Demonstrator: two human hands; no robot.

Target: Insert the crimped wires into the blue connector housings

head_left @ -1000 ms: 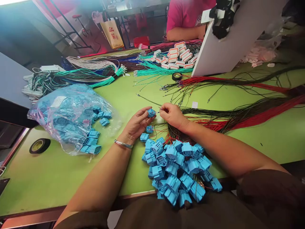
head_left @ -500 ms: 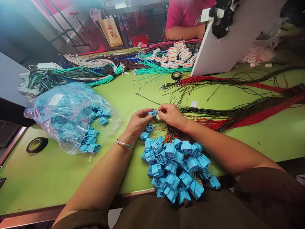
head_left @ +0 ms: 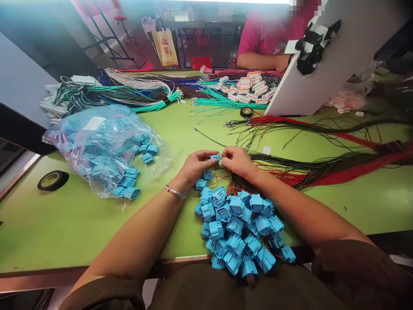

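Observation:
My left hand (head_left: 197,165) is closed on a small blue connector housing (head_left: 215,158), pinched between thumb and fingers. Close against its right end, my right hand (head_left: 238,161) pinches with thumb and forefinger what looks like the end of a thin wire; the tip itself is too small to make out. Just below my left hand, two loose blue connectors (head_left: 201,184) sit on the table. Nearer my body lies a big heap of blue connectors (head_left: 235,245) with red and black wires, reaching over the table's front edge.
A clear plastic bag of blue connectors (head_left: 93,150) lies at left, black tape (head_left: 53,181) beside it. Red and black wire bundles (head_left: 342,172) spread right. Behind are green wires (head_left: 155,103), white connectors (head_left: 251,88), a divider panel (head_left: 303,82) and a person in pink (head_left: 258,43).
The camera view has shifted, so the scene sits slightly lower and further right at the back. Both hands keep their places together at the connector, with little visible movement.

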